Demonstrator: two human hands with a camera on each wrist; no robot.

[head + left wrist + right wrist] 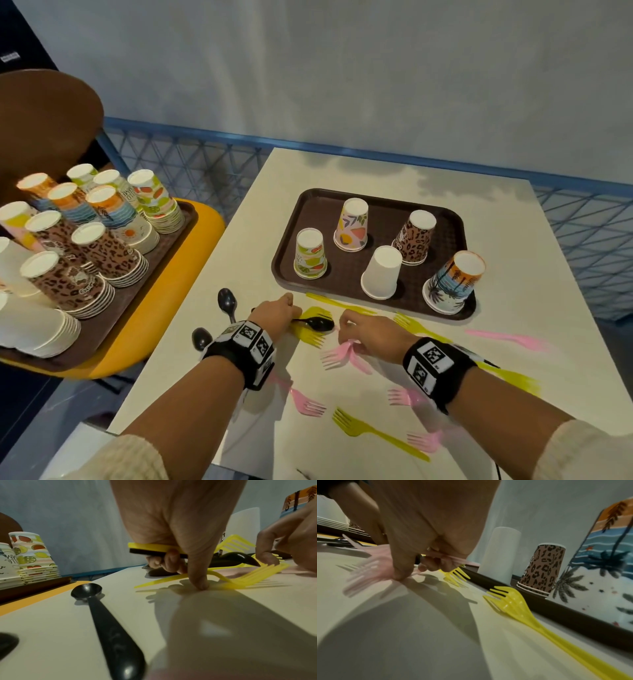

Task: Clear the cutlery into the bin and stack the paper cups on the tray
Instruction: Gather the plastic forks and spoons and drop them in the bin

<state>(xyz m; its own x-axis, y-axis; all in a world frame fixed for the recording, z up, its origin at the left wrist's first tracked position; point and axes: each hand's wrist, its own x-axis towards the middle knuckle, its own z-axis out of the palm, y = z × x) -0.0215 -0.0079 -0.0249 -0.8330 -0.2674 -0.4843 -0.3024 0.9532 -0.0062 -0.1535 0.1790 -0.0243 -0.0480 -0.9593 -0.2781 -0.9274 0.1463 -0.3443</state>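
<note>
My left hand (289,315) (180,566) grips the handles of a black spoon (318,323) (236,558) and a yellow fork (154,546), and its thumb presses on another yellow fork (240,580) lying on the white table (359,387). To its right, my right hand (349,334) (419,566) holds a bunch of pink forks (337,354) (368,566) low over the table. Behind both hands, a brown tray (346,274) carries several upturned paper cups: lemon-print (310,253), pink leaf (352,224), leopard (414,236), white (382,272) and palm-print (452,281).
Loose cutlery lies around my hands: two black spoons (227,303) (201,337), pink forks (308,404) (507,337) and yellow forks (373,433) (418,327). On a yellow seat (137,329) at the left, a second tray (102,329) bears several cup stacks.
</note>
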